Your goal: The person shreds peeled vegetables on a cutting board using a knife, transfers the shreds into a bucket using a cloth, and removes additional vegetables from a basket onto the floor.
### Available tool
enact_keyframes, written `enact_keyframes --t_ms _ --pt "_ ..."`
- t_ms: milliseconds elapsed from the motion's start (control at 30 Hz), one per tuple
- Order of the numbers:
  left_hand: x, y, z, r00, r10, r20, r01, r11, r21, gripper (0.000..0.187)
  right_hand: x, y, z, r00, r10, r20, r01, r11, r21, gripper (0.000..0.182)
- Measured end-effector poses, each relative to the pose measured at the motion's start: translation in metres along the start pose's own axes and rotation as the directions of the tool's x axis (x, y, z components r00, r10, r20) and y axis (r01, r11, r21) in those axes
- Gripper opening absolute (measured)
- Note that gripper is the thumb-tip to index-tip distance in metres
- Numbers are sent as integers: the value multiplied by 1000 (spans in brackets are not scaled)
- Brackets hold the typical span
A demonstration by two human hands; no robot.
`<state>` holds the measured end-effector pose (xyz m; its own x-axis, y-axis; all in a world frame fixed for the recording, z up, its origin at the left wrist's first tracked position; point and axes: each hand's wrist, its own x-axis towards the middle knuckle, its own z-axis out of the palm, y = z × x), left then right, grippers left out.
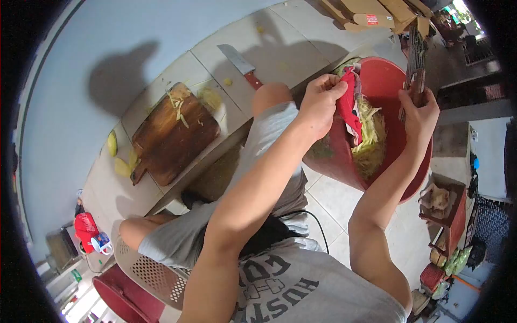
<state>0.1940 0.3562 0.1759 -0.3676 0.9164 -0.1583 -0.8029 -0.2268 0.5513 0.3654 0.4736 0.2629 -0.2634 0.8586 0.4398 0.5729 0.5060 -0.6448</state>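
My left hand (319,105) pinches a red cloth (350,99) with pale patches, hanging over the near side of a large red tub (385,72). Inside the tub lies a heap of pale yellow-green shreds (369,129). Over the tub's right side, my right hand (421,116) is closed around the brown handle of a dark, long tool (416,59) that points upward; its upper part looks like thin, narrow strips or blades. The tool's exact kind is unclear.
On the tiled counter lie a wooden cutting board (175,137) with a few shreds, a knife (239,64) with a red-brown handle, and yellow-green pieces (123,166). Cardboard (371,13) sits at the far end. A plastic chair (151,269) and another red tub (126,296) stand lower left.
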Motion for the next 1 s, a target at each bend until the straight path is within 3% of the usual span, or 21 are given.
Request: enact_keyframes --t_ms 167,267,300,333,400,467,600,733,800,833,900,933,967,1000 --pt "-47 72 5 988 129 88 -108 972 -211 7 -5 -12 16 998 -39 54 35 998 59 28" --pt "-86 131 -12 963 270 4 -262 934 -242 11 -17 -29 28 993 -77 94 64 988 140 28" --pt "-99 149 -23 940 340 -34 -340 923 -181 9 -22 -38 32 990 -86 110 70 986 149 27" --pt "-115 168 -31 919 390 -65 -395 913 -99 8 -27 -48 31 986 -39 164 33 999 39 24" --pt "-143 200 -53 876 469 -110 -472 881 -1 8 -33 -60 39 977 -99 192 113 991 -65 23" --pt "-168 220 -82 844 502 -192 -456 858 237 6 -42 -74 51 968 -111 223 128 990 -61 24" --pt "-185 241 -156 767 546 -336 -360 800 479 6 -63 -105 85 925 -174 338 163 985 63 30" --pt "-200 253 -198 706 644 -294 -513 752 415 7 -92 -150 125 851 -279 444 240 960 144 33" --pt "-216 254 -209 583 719 -378 -650 692 314 8 -105 -169 141 803 -269 531 216 963 161 32" --pt "-226 250 -223 581 718 -383 -650 693 311 8 -111 -180 148 769 -261 584 200 965 168 32" --pt "-254 237 -265 507 655 -561 -569 743 352 14 -129 -199 163 732 -406 547 278 911 304 24" --pt "-268 232 -279 504 653 -566 -569 743 352 14 -135 -200 173 686 -478 549 397 878 269 25" --pt "-282 228 -292 461 583 -670 -427 807 408 14 -140 -201 184 629 -545 554 509 828 236 25" --pt "-293 227 -308 394 513 -762 -273 857 436 15 -148 -207 194 624 -546 559 509 827 239 25"
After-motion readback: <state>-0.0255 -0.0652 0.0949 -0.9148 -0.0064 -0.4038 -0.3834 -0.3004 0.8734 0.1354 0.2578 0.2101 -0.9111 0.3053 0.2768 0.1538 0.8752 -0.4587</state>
